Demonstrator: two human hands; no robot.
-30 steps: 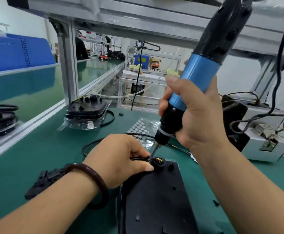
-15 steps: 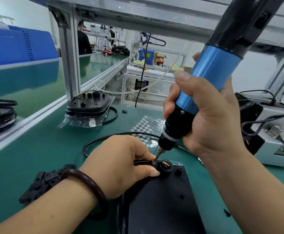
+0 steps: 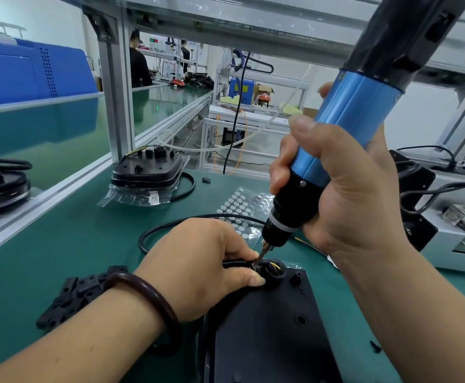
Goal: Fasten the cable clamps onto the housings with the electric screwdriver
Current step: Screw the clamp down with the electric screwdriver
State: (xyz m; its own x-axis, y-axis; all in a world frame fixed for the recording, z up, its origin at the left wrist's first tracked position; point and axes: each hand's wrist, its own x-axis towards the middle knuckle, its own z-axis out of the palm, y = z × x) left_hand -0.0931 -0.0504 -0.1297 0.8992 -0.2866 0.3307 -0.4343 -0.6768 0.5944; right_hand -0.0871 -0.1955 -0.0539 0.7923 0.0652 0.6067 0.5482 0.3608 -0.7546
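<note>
Housing (image 3: 267, 335) lies flat on the green bench mat (image 3: 73, 239) beneath both forearms, with its far corner between the hands. Left hand (image 3: 198, 269) is curled over that corner and pinches the black cable (image 3: 235, 263) where it enters the round port, thumb pressed to the port's rim. The cable clamp (image 3: 256, 268) sits just past the fingertips, largely hidden. Right hand (image 3: 350, 194) is wrapped fully round the screwdriver (image 3: 344, 128), which is tilted, its bit tip on the clamp beside the left fingertips. Risks, as judged: the tilted bit may ride out of the screw and skid onto the fingers or the coloured wires (image 3: 275, 265), and a slack pinch would let the clamp turn. Black plastic parts (image 3: 68, 299) lie beside the left wrist, and a grey box (image 3: 447, 244) stands outside the right hand. A sheet of round pads (image 3: 236, 205) lies just beyond the hands, a bagged housing (image 3: 148, 172) farther off. The tool's top runs out of view, so headroom cannot be told.
</note>
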